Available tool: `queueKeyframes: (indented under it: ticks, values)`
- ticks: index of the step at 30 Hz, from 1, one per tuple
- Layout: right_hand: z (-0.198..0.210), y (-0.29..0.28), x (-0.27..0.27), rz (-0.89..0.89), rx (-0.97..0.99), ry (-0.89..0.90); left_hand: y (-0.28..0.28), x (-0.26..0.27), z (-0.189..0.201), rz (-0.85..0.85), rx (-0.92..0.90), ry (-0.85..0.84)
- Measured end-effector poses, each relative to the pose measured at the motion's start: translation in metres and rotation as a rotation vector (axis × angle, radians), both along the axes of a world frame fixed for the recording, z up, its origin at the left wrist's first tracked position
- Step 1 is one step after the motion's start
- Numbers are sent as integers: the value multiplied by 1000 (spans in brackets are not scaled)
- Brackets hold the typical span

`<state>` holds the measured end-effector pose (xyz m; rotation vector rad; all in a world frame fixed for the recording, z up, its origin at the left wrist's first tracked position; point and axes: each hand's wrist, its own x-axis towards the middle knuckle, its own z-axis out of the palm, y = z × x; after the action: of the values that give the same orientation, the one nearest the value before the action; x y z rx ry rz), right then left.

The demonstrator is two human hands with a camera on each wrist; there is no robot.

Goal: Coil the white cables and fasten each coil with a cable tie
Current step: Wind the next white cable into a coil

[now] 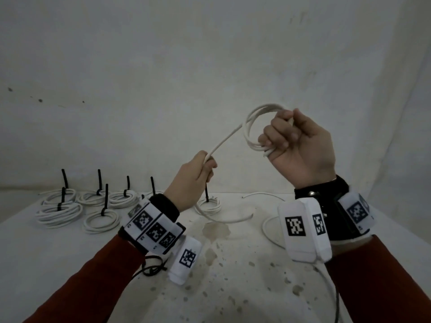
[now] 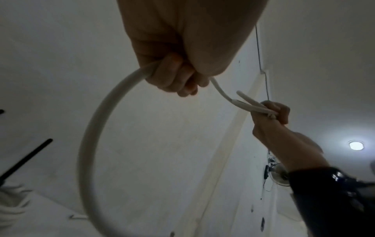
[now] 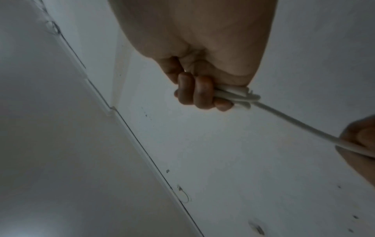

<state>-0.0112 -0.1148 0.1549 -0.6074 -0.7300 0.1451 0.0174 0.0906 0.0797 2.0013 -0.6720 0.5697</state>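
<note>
Coiling a white cable above the bench

Right hand (image 1: 300, 145) grips the coil (image 1: 255, 127); left hand (image 1: 193, 176), lower-left of it, pinches the cable's (image 1: 224, 141) tail.

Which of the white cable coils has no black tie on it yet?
The coil held up in the right hand, its tail running to the left hand. The coils on the table each carry an upright black tie.
</note>
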Motion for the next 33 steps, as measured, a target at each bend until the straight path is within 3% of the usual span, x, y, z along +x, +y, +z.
queueKeyframes:
  ticks: [5,10,13,15,17,20,23,25,29,33]
  values:
    - [3,-2,9,-148,242,-9,6,8,-25,249,33,-101]
    - [-4,9,36,-466,126,-96,-1,-3,-35,287,338,-191]
    - [-14,21,47,-821,-161,-210,-5,-14,-33,225,466,-196]
    - [-23,24,49,-1025,-474,-367,-2,-18,-29,185,488,-235]
    - [-31,23,48,-1103,-886,-520,4,-22,-25,162,492,-291]
    - [-42,21,38,-1006,-1558,-743,18,-24,-15,166,551,-342]
    - [-52,19,29,-836,-1850,-825,34,-20,-6,231,700,-382]
    - [-55,19,23,-795,-1872,-844,42,-18,0,272,820,-403]
    - [-51,22,9,-769,-1787,-902,48,-16,11,250,891,-633]
    - [-46,21,7,-610,-1461,-657,48,-12,22,243,871,-756]
